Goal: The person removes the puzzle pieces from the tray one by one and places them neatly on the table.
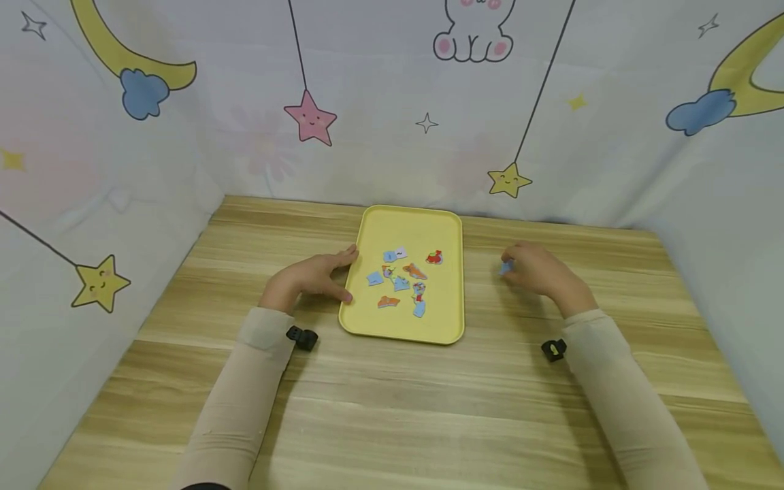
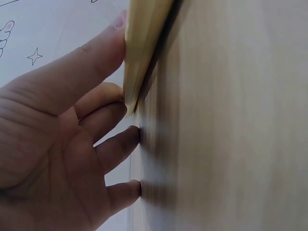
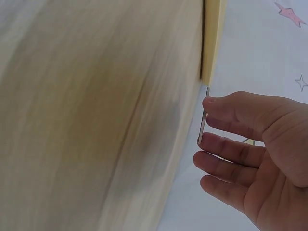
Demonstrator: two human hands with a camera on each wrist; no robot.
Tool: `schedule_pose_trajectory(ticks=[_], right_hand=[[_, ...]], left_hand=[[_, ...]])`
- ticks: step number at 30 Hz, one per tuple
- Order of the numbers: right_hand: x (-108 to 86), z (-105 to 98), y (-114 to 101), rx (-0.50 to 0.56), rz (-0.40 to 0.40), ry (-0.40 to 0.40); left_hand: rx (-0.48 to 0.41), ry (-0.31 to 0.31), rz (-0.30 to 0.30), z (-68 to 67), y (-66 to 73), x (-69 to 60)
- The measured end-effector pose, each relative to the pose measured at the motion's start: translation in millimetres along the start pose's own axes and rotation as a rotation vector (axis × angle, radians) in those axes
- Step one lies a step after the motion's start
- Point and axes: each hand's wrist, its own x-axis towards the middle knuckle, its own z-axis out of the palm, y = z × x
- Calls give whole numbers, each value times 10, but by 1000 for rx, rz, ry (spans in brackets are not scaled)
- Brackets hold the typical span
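A yellow tray (image 1: pixel 401 327) lies on the table with several small puzzle pieces (image 1: pixel 401 284) in it, mostly light blue, some orange or red. My left hand (image 1: pixel 312 275) touches the tray's left side with thumb and fingers spread; in the left wrist view the thumb meets the tray edge (image 2: pixel 140 48) and the lower fingertips rest on the table. Right of the tray, my right hand (image 1: pixel 539 273) pinches a light blue piece (image 1: pixel 505 267) between thumb and fingers. The right wrist view shows that thin piece (image 3: pixel 203 126) edge-on, above the table surface.
The wooden table (image 1: pixel 429 408) extends around the tray. Behind it hangs a white cloth (image 1: pixel 380 163) printed with stars, moons and clouds, which also encloses the left and right sides. A black wrist camera (image 1: pixel 303 337) sits at the left wrist and another (image 1: pixel 554 350) at the right.
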Motion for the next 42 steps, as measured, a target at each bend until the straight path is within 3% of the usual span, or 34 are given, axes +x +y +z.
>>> schedule_pose_trajectory(ticks=[24, 35, 42], right_hand=[[-121, 62, 241, -14, -12, -4], [-135, 43, 232, -8, 3, -6], [-85, 22, 95, -8, 22, -4]], left_hand=[[-20, 3, 10, -6, 8, -6], [-16, 9, 18, -9, 3, -21], [-17, 14, 19, -2, -10, -15]])
